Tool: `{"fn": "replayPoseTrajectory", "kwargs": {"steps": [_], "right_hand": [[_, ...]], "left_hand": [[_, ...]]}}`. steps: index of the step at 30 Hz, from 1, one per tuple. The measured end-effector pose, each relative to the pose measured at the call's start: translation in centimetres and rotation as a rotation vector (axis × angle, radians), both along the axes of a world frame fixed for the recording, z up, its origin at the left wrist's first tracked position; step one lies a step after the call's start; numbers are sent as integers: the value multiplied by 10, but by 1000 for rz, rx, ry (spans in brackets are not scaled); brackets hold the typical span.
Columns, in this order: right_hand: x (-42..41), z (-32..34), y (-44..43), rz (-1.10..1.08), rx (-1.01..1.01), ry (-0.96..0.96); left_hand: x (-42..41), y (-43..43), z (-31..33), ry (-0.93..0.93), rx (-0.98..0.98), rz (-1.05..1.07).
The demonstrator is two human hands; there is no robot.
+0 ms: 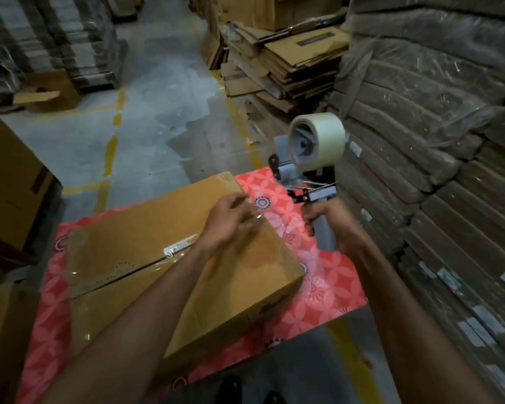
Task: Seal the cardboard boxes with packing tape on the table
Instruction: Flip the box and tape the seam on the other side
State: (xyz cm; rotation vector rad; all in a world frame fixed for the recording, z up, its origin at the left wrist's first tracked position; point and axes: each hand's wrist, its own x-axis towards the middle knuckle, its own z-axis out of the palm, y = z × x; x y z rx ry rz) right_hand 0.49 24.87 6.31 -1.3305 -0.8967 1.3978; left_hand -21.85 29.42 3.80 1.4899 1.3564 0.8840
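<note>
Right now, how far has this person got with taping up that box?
Clear tape already covers much of the top seam of the cardboard box. The left hand presses the tape's far end down while the right hand holds the tape dispenser lifted clear. Whether other seams need tape isn't visible.

- Your cardboard box [146, 228] is plain tan-brown, with clear glossy tape [178, 247] along its top seam.
- The table cover [318, 275] under it is coral red, patterned with pale pink petals and dark-ringed flower medallions.
- Your tape dispenser [309, 182] is grey with black fittings; its tape roll [318, 139] is milky off-white.
- Worn yellow lines [111, 153] mark the grey floor.
</note>
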Motion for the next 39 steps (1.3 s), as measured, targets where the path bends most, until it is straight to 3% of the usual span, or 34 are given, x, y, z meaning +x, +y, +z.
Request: {"fn": "replayPoseTrajectory", "kwargs": {"steps": [2, 3, 6, 11, 15, 19, 25, 29, 32, 39], "right_hand": [[-15, 12, -6, 22, 44, -75], [-23, 14, -9, 39, 34, -84], [-46, 15, -15, 78, -15, -33], [-59, 15, -13, 116, 8, -67], [-68, 12, -4, 143, 35, -99], [-78, 12, 8, 153, 49, -125], [-98, 7, 25, 117, 100, -230], [-93, 2, 11, 79, 123, -135], [-91, -11, 6, 24, 70, -145], [-100, -27, 21, -50, -64, -171]], "left_hand": [[11, 18, 26, -467, -339, 130], [13, 25, 34, -599, -502, 128], [8, 41, 38, -708, -785, 87], [-4, 46, 32, -846, -836, 112], [-17, 60, 20, -731, -843, 89], [-33, 86, 26, -427, -653, 5], [-54, 142, 50, -112, -374, 4], [-72, 181, 55, -182, -341, -29], [-68, 196, 37, -103, -304, -118], [-55, 207, -14, -37, -201, -6]]}}
